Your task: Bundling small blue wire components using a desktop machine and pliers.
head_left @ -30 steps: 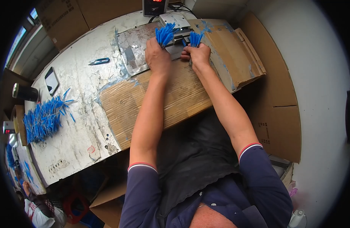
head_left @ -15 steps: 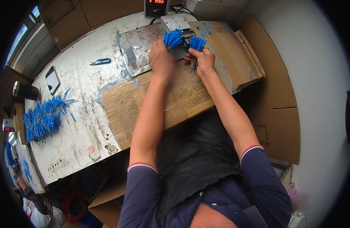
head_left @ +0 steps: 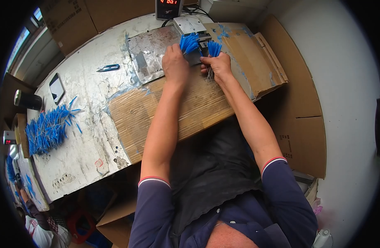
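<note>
My left hand (head_left: 173,62) is closed around a bundle of thin wires with blue tips (head_left: 189,43), the tips fanning out above the fingers. Close beside it, my right hand (head_left: 220,65) grips a second, narrower blue-tipped bundle (head_left: 214,48), whose thin pale stems hang below the palm. The right thumb and fingertips point toward the left bundle; a small blue piece seems to show between the two, too small to tell whether it is held. Both hands are over the near edge of a scuffed metal plate (head_left: 145,51), by a small white-topped device (head_left: 189,25).
A large pile of blue-tipped wires (head_left: 49,128) lies on the left of the white table (head_left: 91,107). Thread snips (head_left: 108,67), a phone (head_left: 57,88) and a dark cup (head_left: 28,99) are nearby. Cardboard (head_left: 169,111) covers the front edge; a red-digit display (head_left: 168,9) stands behind. Another person (head_left: 43,227) is lower left.
My right hand has shifted slightly left with its bundle, closer to the left bundle. My left hand has barely moved. The red digits on the display have changed.
</note>
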`<state>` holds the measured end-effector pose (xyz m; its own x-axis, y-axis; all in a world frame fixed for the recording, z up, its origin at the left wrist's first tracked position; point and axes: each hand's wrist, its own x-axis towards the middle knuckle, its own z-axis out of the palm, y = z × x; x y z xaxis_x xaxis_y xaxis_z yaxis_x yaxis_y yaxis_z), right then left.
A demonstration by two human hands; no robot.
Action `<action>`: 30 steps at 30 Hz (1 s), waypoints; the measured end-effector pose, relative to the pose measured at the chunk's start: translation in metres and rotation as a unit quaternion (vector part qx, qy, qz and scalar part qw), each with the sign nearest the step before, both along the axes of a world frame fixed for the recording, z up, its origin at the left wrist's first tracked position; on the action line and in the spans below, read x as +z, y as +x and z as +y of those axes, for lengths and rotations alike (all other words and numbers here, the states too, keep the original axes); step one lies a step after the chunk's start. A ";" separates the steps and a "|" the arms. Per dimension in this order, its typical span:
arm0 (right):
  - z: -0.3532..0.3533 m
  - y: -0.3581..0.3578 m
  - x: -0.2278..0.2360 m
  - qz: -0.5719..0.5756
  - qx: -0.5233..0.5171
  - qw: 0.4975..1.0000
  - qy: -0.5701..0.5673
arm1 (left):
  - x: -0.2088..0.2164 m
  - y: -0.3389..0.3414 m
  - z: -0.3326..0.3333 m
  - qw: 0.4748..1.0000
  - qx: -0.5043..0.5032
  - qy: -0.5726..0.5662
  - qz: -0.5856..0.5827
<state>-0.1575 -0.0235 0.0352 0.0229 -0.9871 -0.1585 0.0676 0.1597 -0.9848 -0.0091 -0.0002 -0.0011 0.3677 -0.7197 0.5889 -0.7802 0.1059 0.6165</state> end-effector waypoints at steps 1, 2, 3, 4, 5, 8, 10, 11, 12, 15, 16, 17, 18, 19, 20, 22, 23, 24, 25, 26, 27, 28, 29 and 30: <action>-0.003 0.002 0.001 0.010 0.007 1.000 0.010 | 0.001 0.000 0.000 1.000 -0.001 0.000 0.000; -0.006 0.005 0.002 0.020 0.014 0.999 0.020 | 0.001 0.000 -0.001 1.000 0.019 -0.011 0.013; -0.009 0.008 0.003 0.019 0.015 1.000 0.020 | 0.001 0.001 -0.001 0.999 0.040 -0.022 0.027; -0.012 0.011 0.003 0.032 -0.006 0.999 0.015 | 0.001 0.001 -0.001 0.999 0.040 -0.022 0.027; -0.014 0.014 0.005 0.045 -0.027 0.999 0.010 | 0.002 0.000 0.000 0.998 0.049 -0.025 0.043; -0.019 0.021 0.007 0.060 -0.057 0.997 0.003 | 0.003 0.001 -0.001 0.996 0.053 -0.032 0.061; -0.024 0.025 0.006 0.068 -0.064 0.996 -0.004 | 0.002 0.001 -0.002 0.996 0.046 -0.038 0.062; -0.024 0.027 0.006 0.075 -0.070 0.995 -0.010 | 0.002 0.001 -0.002 0.996 0.046 -0.041 0.065; -0.023 0.028 0.006 0.075 -0.070 0.995 -0.009 | 0.001 0.001 -0.002 0.996 0.046 -0.045 0.067; -0.023 0.032 0.007 0.095 -0.074 0.993 0.000 | 0.000 0.002 -0.002 0.996 0.046 -0.053 0.064; -0.023 0.033 0.007 0.091 -0.076 0.993 -0.004 | -0.001 0.003 -0.003 0.995 0.047 -0.052 0.064; -0.023 0.033 0.007 0.087 -0.080 0.993 -0.008 | -0.001 0.003 -0.004 0.996 0.050 -0.058 0.055; -0.022 0.033 0.007 0.087 -0.081 0.993 -0.008 | -0.001 0.003 -0.004 0.996 0.053 -0.064 0.046; -0.022 0.033 0.006 0.074 -0.084 0.994 -0.011 | -0.001 0.002 -0.004 0.996 0.052 -0.064 0.046; -0.022 0.034 0.006 0.060 -0.087 0.994 -0.014 | -0.001 0.002 -0.004 0.996 0.053 -0.063 0.046; -0.020 0.032 0.004 0.036 -0.079 0.996 -0.017 | -0.001 0.003 -0.003 0.996 0.054 -0.063 0.045; -0.020 0.028 0.001 0.014 -0.072 0.997 -0.019 | -0.001 0.002 -0.002 0.996 0.051 -0.047 0.052; -0.021 0.025 -0.002 0.014 -0.073 0.997 -0.020 | 0.000 0.001 -0.002 0.997 0.047 -0.032 0.060; -0.021 0.020 -0.005 -0.033 -0.054 0.998 -0.028 | 0.000 -0.001 -0.002 0.997 0.047 -0.033 0.060; -0.020 0.018 -0.007 -0.080 -0.035 0.996 -0.034 | 0.000 -0.001 -0.001 0.997 0.041 -0.019 0.056; -0.020 0.013 -0.008 -0.080 -0.034 0.996 -0.034 | 0.000 -0.001 -0.001 0.998 0.035 -0.004 0.052; -0.018 0.008 -0.009 -0.104 -0.013 0.994 -0.023 | 0.000 0.000 -0.001 0.998 0.036 -0.004 0.052; -0.015 0.005 -0.009 -0.128 0.008 0.992 -0.010 | -0.001 0.000 -0.001 0.999 0.027 -0.001 0.042; -0.013 0.003 -0.009 -0.128 0.009 0.992 -0.009 | -0.002 0.001 -0.001 0.999 0.018 0.002 0.031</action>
<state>-0.1548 -0.0367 0.0264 0.0778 -0.9887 -0.1279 0.3131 0.1460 -0.9384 -0.0081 -0.0010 -0.0029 0.4295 -0.7074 0.5613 -0.7438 0.0754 0.6641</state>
